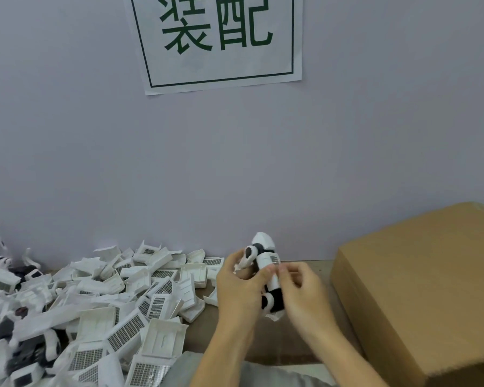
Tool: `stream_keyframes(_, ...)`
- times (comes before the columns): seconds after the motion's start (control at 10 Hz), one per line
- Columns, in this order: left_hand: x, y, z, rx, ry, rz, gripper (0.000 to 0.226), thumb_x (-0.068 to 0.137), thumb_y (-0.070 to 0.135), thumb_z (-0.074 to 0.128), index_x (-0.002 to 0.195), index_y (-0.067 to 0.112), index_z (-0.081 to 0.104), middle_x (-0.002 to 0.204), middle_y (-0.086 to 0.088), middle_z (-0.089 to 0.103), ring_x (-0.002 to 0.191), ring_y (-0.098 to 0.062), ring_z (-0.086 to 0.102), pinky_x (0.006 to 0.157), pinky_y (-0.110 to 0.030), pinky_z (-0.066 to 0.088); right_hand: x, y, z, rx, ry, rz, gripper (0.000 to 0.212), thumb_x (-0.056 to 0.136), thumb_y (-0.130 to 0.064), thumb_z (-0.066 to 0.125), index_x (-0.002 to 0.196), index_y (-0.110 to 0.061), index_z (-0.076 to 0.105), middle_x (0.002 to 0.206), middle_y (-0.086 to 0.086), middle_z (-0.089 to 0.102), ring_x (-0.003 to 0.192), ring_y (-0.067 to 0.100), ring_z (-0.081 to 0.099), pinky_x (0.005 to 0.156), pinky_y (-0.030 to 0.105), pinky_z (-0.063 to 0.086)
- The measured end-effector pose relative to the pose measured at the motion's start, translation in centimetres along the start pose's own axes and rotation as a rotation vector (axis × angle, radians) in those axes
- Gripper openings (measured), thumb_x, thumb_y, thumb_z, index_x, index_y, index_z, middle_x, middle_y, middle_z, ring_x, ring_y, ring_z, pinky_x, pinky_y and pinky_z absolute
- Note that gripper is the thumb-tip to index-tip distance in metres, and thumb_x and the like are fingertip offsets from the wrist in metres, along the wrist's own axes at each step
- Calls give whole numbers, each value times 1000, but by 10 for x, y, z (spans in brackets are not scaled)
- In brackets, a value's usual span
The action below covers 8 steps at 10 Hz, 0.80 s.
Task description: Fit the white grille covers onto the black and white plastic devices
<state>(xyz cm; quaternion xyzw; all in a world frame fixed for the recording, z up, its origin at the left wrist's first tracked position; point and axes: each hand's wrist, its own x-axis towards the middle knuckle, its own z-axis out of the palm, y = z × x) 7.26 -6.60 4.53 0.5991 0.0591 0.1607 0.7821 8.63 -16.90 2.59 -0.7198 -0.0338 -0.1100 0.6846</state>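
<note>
Grille covers (101, 311), white, heaped loose at lower left of frame, some face up with dark mesh, some face down. Black and white device (266, 272) held above tabletop (204, 339) at lower centre, long axis near upright, tilted. Left hand (239, 289) gripping device from left, fingers curled round it. Right hand (302, 289) on device from right, fingers pinching its white front panel. Brown cardboard box (419, 289) at lower right, just beside right hand. Beyond: pale wall, paper sign (215, 40) with green characters at top centre.
</note>
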Motion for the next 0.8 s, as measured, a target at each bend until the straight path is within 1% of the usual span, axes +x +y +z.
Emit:
stream_keyframes(0.1,2,7,-2,-100,76,-78,5,95,14,64,100,11,65,83,-10,76,74,-22,73,63,-33,57,-10,-2,7,-383,-209,-173,21,93,-48,58,103,-30,63,97,-10,65,89,3,63,73,21,54)
stream_keyframes(0.2,3,21,-6,-34,-22,-211,20,96,22,55,87,6,65,83,-17,72,70,-26,65,54,-26,50,-16,-12,3,-434,-249,-78,21,85,-42,62,93,-23,59,88,-6,61,74,3,64,64,22,56)
stream_keyframes(0.3,4,32,-10,277,95,-47,22,98,22,48,89,9,63,74,-15,75,67,-30,68,62,-34,48,-14,-33,-17,-387,-213,63,34,77,-47,53,64,-16,48,63,-4,55,47,5,46,51,17,39)
stream_keyframes(0.4,1,36,-14,323,233,143,19,97,17,47,89,17,64,68,-6,74,63,-29,68,66,-39,49,-5,-67,-53,-61,-143,210,39,78,-43,50,62,-11,62,62,10,55,56,21,51,70,35,52)
stream_keyframes(0.5,3,29,-16,294,248,131,19,97,13,47,89,17,64,72,-6,74,65,-30,67,76,-46,50,8,-113,-110,434,16,86,32,94,-18,43,99,-7,73,74,7,66,53,21,50,66,45,61)
stream_keyframes(0.6,8,13,-15,249,230,104,19,96,9,46,89,13,64,62,-2,72,61,-30,63,71,-43,48,14,-147,-169,888,265,-186,43,102,-21,24,114,-27,65,113,-5,71,87,15,70,68,37,61)
stream_keyframes(0.7,11,4,-13,296,195,63,19,96,9,48,88,13,65,62,-3,72,57,-28,61,67,-39,45,18,-141,-192,791,483,-87,34,105,-36,29,121,-27,58,127,-2,57,118,23,52,92,46,50)
stream_keyframes(0.8,12,-15,-10,423,112,32,20,95,5,51,86,12,66,62,-5,72,58,-24,58,61,-33,43,15,-113,-163,396,321,77,23,104,-22,39,99,-17,61,111,9,60,90,22,57,79,38,45)
